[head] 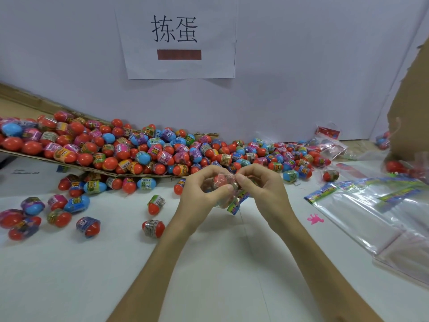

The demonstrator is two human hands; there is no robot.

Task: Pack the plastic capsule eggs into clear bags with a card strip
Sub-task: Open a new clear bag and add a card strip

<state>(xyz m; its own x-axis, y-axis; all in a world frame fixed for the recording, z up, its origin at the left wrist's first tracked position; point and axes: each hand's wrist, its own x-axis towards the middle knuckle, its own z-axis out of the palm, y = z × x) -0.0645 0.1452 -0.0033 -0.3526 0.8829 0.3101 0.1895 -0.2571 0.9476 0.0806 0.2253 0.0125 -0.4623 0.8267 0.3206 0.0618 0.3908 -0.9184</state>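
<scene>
Both hands meet above the middle of the white table. My left hand [205, 190] grips a small clear bag [224, 184] with a red capsule egg inside it. My right hand [257, 184] pinches the same bag at its top. A colourful card strip [238, 203] hangs from the bag's lower end between my hands. A large heap of red and blue capsule eggs [148, 149] lies behind my hands, partly on a flat cardboard sheet [30, 155].
Loose eggs [153, 227] are scattered on the table at the left and in front. A stack of clear bags with card strips [371, 205] lies at the right. A brown cardboard box [411, 108] stands at the far right. A small pink splat toy [315, 218] lies nearby.
</scene>
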